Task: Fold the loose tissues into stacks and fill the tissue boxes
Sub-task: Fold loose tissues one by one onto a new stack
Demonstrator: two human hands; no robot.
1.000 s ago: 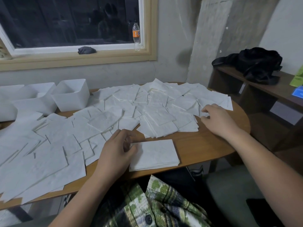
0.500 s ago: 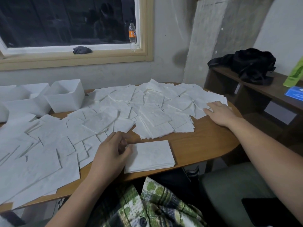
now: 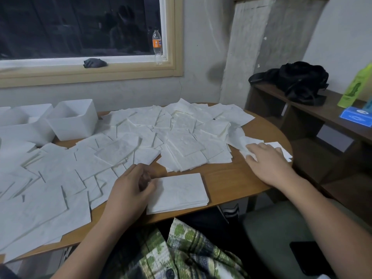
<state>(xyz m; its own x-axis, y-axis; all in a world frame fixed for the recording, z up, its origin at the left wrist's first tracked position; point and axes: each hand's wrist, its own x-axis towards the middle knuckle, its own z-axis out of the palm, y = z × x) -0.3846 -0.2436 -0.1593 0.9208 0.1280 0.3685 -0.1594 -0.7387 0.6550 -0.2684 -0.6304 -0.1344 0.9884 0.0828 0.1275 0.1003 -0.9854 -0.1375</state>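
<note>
Because the loose tissue under the right hand is thin and rumpled where it meets the pile, I'd say a sideways drag could tear it, or pull neighbouring sheets along with it. A few sheets lie right at the rim of the table beside that hand, so a careless sweep might send them to the floor. The folded stack sits near the table's front edge, and a nudge could fan it out or push it off.

The right hand's fingers lie stretched and slightly spread, flat on the tissue. I can't see whether the thumb is tucked under it. The left hand is curled, with its thumb against the stack's left edge, but I can't tell whether it actually pinches the stack. The white tissue boxes stand well apart at the far left, and what's inside them isn't clear from here.
</note>
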